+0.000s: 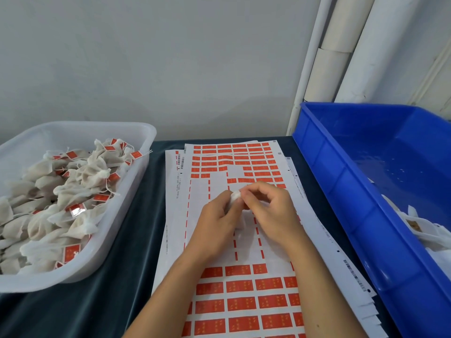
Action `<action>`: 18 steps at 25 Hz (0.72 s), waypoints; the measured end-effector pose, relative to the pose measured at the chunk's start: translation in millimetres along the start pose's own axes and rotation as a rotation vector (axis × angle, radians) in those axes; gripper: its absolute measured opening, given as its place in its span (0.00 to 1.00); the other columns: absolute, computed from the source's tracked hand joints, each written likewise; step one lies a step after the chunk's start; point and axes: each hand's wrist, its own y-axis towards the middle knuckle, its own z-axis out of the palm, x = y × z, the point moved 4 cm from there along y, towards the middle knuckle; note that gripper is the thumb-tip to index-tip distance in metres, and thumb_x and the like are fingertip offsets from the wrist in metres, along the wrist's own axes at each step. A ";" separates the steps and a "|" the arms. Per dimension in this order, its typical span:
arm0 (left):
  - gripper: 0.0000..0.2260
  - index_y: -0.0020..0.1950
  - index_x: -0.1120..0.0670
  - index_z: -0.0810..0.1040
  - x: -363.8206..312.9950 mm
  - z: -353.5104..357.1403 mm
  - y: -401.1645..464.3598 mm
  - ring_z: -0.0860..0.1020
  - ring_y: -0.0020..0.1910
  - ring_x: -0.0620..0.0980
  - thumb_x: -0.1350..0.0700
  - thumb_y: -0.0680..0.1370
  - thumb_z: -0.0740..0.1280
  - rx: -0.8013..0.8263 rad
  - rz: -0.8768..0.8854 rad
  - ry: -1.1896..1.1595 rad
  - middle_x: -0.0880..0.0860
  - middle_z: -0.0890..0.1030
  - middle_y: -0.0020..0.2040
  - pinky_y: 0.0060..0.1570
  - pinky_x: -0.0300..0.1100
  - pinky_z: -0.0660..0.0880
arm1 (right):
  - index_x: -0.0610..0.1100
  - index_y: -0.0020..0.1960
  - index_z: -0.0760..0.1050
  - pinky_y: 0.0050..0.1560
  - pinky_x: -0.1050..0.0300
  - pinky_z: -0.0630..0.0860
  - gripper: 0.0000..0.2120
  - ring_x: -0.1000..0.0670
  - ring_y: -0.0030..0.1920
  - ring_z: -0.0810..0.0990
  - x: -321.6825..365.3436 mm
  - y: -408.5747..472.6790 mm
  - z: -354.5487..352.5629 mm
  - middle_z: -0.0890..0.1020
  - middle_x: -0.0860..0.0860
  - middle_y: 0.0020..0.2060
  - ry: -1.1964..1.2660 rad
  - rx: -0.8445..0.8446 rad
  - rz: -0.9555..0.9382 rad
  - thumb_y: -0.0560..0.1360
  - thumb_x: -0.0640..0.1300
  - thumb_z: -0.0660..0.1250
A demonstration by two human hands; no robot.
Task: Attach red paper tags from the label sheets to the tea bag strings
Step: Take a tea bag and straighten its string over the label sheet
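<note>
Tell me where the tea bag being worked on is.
In the head view, the tea bag is at centre, pinched between the left hand and right hand, above the label sheets.

My left hand and right hand are bare — no gloves, no rings on the fingers I can see, no watch or band at either wrist. Both forearms are bare too, right down to the bottom edge of the view, so no sleeve or cuff shows anywhere. The nails are short and plain, without polish as far as I can tell — they are small and a little blurred here.
</note>
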 end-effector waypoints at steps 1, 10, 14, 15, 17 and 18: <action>0.12 0.46 0.44 0.78 -1.2 0.2 -0.1 0.81 0.41 0.40 0.44 0.85 0.61 0.007 0.001 0.005 0.40 0.82 0.40 0.42 0.28 0.75 | 0.56 0.49 0.82 0.51 0.67 0.79 0.03 0.62 0.52 0.83 -0.2 0.3 -1.8 0.84 0.65 0.47 -0.009 -0.029 0.005 0.81 0.50 0.70; 0.21 0.47 0.52 0.82 -3.5 3.4 0.7 0.80 0.43 0.44 0.42 0.86 0.57 0.068 0.033 0.007 0.41 0.84 0.43 0.45 0.32 0.76 | 0.52 0.43 0.76 0.49 0.62 0.77 0.08 0.57 0.47 0.81 2.7 -1.7 -5.4 0.82 0.60 0.44 -0.260 -0.256 -0.082 0.80 0.45 0.72; 0.19 0.46 0.48 0.84 -3.6 0.8 -1.0 0.82 0.46 0.47 0.41 0.85 0.58 0.077 -0.028 -0.055 0.47 0.85 0.45 0.49 0.38 0.80 | 0.55 0.45 0.78 0.49 0.64 0.77 0.05 0.61 0.49 0.81 4.0 -2.6 -7.4 0.83 0.65 0.44 -0.141 -0.292 -0.032 0.79 0.50 0.71; 0.21 0.49 0.50 0.84 -3.9 -1.5 -1.7 0.83 0.49 0.49 0.38 0.82 0.57 0.089 -0.045 -0.073 0.48 0.85 0.47 0.53 0.41 0.81 | 0.56 0.45 0.79 0.48 0.65 0.76 0.05 0.62 0.50 0.81 5.8 -2.6 -7.8 0.83 0.66 0.44 -0.091 -0.287 -0.029 0.79 0.54 0.70; 0.26 0.54 0.55 0.84 -4.3 -5.6 -1.3 0.84 0.52 0.54 0.38 0.79 0.54 0.102 -0.095 -0.176 0.52 0.86 0.51 0.57 0.47 0.82 | 0.58 0.46 0.80 0.47 0.65 0.77 0.07 0.61 0.50 0.81 10.2 -2.7 -8.7 0.83 0.67 0.46 -0.021 -0.290 -0.054 0.77 0.60 0.67; 0.25 0.53 0.55 0.84 -5.1 -6.7 -1.1 0.85 0.52 0.55 0.40 0.79 0.54 0.104 -0.120 -0.259 0.53 0.87 0.51 0.57 0.48 0.82 | 0.59 0.47 0.80 0.47 0.64 0.78 0.08 0.60 0.50 0.82 12.2 -2.5 -9.3 0.84 0.66 0.46 0.001 -0.298 -0.065 0.77 0.61 0.67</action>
